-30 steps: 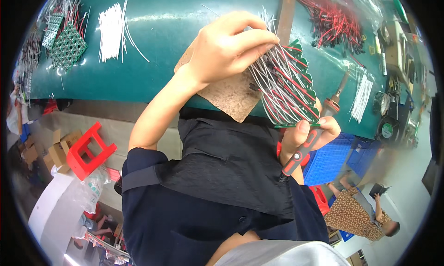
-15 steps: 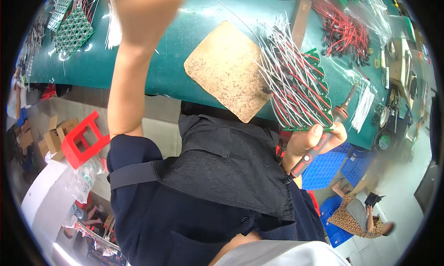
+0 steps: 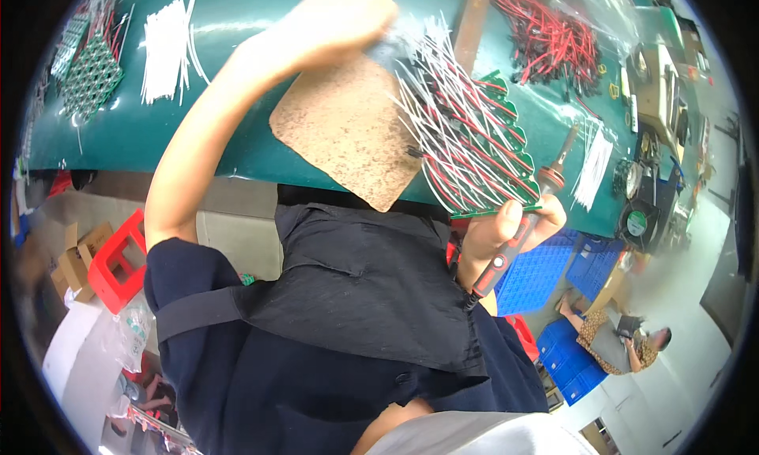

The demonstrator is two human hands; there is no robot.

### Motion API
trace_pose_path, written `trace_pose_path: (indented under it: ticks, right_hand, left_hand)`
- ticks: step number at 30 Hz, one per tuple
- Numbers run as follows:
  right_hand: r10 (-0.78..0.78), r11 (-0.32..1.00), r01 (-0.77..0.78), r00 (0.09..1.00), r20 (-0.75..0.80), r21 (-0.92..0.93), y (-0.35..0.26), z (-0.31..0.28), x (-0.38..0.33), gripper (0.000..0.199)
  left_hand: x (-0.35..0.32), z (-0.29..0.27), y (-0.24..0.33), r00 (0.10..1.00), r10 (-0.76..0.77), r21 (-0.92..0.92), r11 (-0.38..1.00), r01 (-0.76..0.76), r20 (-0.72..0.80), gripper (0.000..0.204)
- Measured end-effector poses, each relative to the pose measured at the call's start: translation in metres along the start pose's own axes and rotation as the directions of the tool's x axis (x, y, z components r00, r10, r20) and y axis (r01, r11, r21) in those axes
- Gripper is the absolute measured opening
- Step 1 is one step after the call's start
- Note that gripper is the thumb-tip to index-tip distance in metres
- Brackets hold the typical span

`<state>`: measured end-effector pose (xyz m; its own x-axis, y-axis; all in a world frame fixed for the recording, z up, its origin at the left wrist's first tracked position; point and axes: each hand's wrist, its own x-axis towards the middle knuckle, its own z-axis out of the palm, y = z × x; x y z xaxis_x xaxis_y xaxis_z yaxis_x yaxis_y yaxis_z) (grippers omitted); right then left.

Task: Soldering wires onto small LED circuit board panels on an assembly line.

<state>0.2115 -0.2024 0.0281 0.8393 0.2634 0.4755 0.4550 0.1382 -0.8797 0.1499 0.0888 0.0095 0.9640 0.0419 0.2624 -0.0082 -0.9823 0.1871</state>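
Over the cork mat (image 3: 344,131), your left hand (image 3: 332,24) blurs; whether its fingers are curled or apart, I cannot tell. Your right hand (image 3: 506,230) is clamped on the soldering iron (image 3: 526,222), whose tip could scorch the white wires (image 3: 466,131) just beside it.

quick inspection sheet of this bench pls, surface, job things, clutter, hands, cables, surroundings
surface: green bench top, with a brown cork-like mat overhanging its near edge.
job's things: green circuit board bristling with red and white wires, beside the mat; soldering iron with a red and black handle.
clutter: bundle of white wire pieces, green battery holders, heap of red leads, small fan.
hands: left hand blurred at the board's upper wires, grip unclear; right hand wrapped around the soldering iron.
cables: iron's cord not traceable.
surroundings: red stool, cardboard pieces, blue crates, another person seated on the floor.
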Motion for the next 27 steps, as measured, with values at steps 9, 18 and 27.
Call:
trace_pose_path:
  ticks: [9, 18, 27]
  right_hand:
    - [-0.013, 1.0, 0.012, 0.998, 0.061, 0.013, 0.007, -0.007, 0.0, 0.033]
    - [-0.001, 0.998, -0.002, 0.999, 0.049, 0.062, 0.007, -0.005, 0.003, 0.037]
    - [0.018, 1.0, -0.019, 1.0, -0.024, -0.017, 0.003, -0.001, 0.004, 0.035]
  left_hand:
    - [0.033, -0.004, 0.033, 0.382, 0.041, -0.26, 0.666, -0.699, -0.923, 0.009]
    - [0.019, -0.005, 0.098, 0.813, -0.291, -0.587, 0.806, -0.075, -0.504, 0.01]
    - [0.022, -0.003, 0.101, 0.827, -0.327, -0.614, 0.789, -0.029, -0.458, 0.008]
